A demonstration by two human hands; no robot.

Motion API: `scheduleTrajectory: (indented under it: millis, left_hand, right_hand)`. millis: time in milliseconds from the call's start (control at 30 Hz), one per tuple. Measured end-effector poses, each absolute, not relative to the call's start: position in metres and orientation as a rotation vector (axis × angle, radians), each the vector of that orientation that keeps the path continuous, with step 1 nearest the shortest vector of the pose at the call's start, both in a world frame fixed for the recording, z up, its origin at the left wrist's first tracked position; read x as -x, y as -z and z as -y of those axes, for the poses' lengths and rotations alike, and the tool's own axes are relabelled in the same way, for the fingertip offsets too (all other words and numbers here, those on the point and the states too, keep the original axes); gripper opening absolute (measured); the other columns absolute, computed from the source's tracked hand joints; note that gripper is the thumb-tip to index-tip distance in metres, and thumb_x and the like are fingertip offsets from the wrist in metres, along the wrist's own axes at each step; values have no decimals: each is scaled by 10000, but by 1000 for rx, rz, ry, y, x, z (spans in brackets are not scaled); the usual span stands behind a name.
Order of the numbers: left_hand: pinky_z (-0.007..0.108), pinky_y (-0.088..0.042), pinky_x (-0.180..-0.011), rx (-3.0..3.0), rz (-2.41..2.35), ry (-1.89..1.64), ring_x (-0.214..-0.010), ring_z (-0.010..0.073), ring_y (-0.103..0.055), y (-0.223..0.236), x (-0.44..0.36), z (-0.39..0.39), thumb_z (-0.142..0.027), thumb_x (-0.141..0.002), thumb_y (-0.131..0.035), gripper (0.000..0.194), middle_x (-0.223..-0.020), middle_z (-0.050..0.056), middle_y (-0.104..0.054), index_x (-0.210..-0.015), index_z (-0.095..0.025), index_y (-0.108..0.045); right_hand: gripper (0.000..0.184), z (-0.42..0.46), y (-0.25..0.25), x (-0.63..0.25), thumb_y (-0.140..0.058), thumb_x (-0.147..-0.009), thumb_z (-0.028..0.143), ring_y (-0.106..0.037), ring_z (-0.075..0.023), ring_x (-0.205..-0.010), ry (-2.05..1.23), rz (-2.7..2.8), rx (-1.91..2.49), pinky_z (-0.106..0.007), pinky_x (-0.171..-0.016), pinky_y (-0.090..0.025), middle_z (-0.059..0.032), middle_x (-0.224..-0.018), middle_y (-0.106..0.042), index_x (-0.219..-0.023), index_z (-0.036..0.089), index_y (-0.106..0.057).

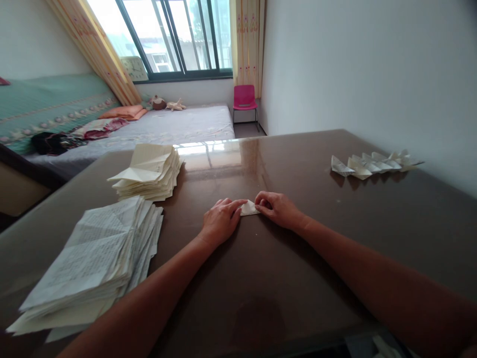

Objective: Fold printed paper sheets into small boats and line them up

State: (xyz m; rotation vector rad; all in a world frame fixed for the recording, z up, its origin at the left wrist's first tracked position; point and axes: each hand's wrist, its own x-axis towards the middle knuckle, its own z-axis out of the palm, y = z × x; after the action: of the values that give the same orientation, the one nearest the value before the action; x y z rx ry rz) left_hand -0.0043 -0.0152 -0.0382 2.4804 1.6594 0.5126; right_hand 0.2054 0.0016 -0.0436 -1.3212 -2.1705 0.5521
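Note:
A small piece of folded paper (249, 208), pale and roughly triangular, lies on the brown table between my two hands. My left hand (222, 217) rests at its left side, with the index finger and thumb pressed on that edge. At the right corner, the curled fingers of my right hand (276, 208) pinch the paper between thumb and index finger. Parts of both paper ends are hidden under the fingers.
Stacks of creased cream paper (149, 171) and written white paper (85, 253) stand at the left. A row of folded paper shapes (374, 164) sits at the far right of the glossy table (298, 159). Beyond are a bed (186, 122) and a pink chair (245, 98).

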Motion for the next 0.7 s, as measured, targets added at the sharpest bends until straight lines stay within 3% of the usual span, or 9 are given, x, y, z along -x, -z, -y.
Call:
scheduleTrajectory:
  millis: [700]
  left_hand:
    - [293, -495, -696, -2753, -1645, -319, -961, 217, -496, 33, 2, 28, -255, -930, -414, 360, -1023, 47, -569, -1242, -353, -564]
  right_hand:
    - [237, 8, 30, -202, -450, -929, 392, -564, -141, -779, -242, 2365, 1525, -245, -642, -312, -12, -860, -648, -939, 251, -640]
